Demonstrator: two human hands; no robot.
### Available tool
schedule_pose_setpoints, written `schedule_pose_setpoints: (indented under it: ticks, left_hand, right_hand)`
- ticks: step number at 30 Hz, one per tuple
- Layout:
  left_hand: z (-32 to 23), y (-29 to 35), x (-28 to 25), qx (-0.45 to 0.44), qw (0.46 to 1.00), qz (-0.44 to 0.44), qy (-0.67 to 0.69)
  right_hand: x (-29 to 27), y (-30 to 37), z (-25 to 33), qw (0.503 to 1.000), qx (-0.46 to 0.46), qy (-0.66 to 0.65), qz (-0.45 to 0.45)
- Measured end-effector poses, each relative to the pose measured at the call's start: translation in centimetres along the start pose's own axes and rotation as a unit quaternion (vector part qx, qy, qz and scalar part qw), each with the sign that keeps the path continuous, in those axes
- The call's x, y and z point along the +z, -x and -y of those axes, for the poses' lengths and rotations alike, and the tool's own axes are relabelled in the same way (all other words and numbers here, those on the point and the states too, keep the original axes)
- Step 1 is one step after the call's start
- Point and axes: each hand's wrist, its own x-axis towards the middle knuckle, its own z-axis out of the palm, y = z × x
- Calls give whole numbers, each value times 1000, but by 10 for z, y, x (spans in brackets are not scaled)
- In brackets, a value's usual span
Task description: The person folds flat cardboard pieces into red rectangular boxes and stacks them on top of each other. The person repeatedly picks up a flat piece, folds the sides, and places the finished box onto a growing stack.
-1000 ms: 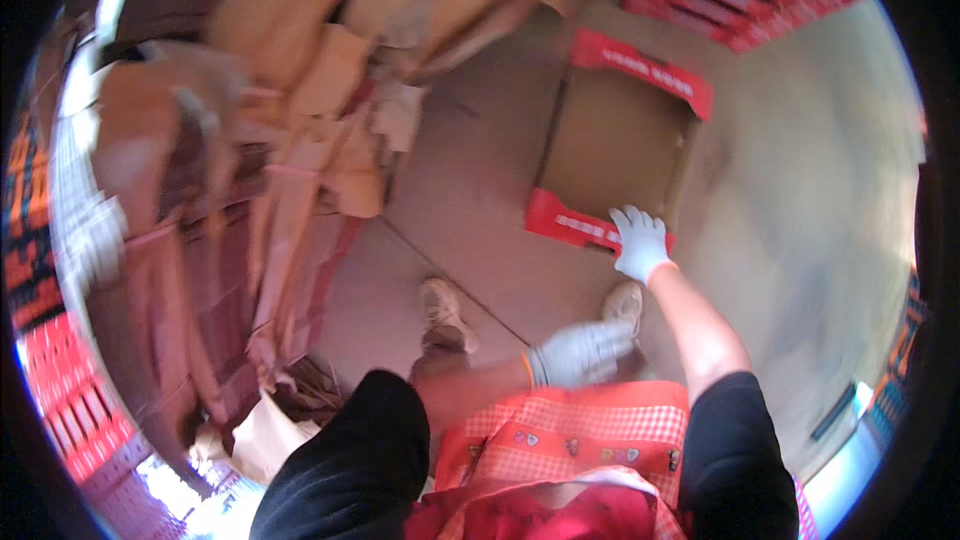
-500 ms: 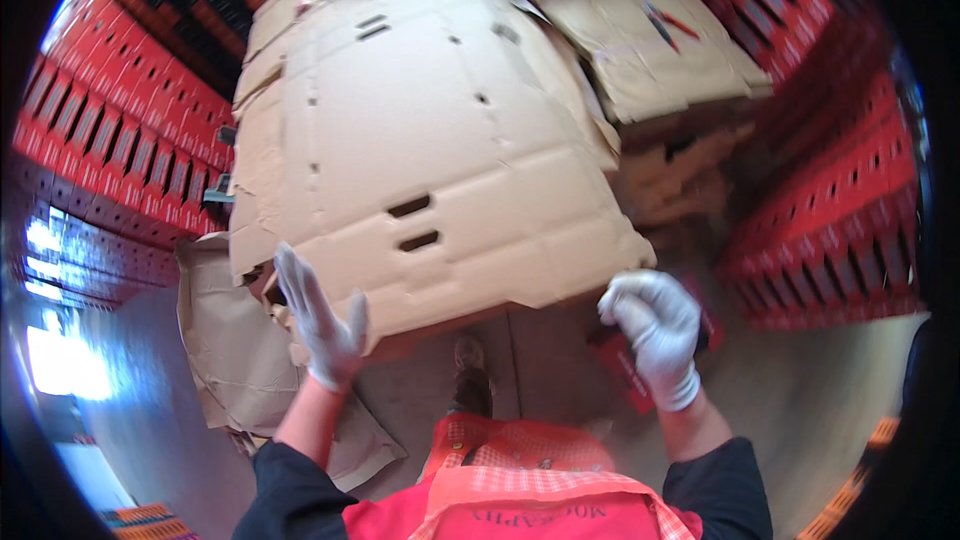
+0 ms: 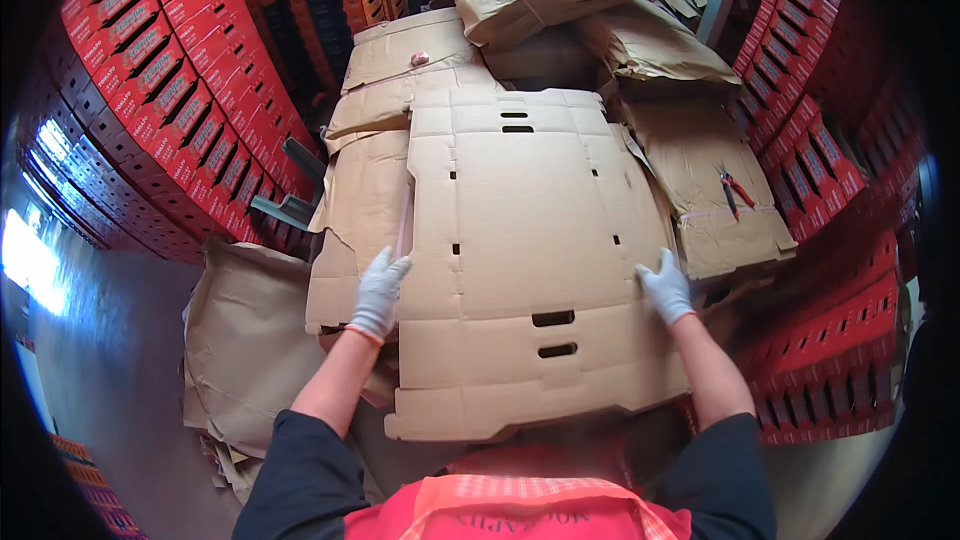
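Since half a second ago you've lowered the flattened carton (image 3: 520,270) onto the cardboard pile (image 3: 700,170); left hand (image 3: 378,292) and right hand (image 3: 665,287) press open-palmed on opposite edges, steadying it.

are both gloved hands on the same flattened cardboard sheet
Yes, the left hand rests on the left edge of the flattened cardboard sheet and the right hand on its right edge.

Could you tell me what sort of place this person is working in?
Probably a warehouse or stockroom. Tall stacks of red boxes line both sides, a heap of flattened cardboard sheets fills the middle, and both gloved hands, left hand and right hand, press on the top sheet.
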Motion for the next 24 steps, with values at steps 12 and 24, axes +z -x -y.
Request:
schedule_pose_setpoints:
  ticks: [12, 24]
  left_hand:
    - [50, 22, 187, 294, 763, -169, -550]
    - [-43, 68, 19, 524, 481, 349, -611]
  right_hand:
    - [16, 60, 97, 958, -253, -110, 76]
    - [-101, 4, -29, 672, -723, 143, 72]
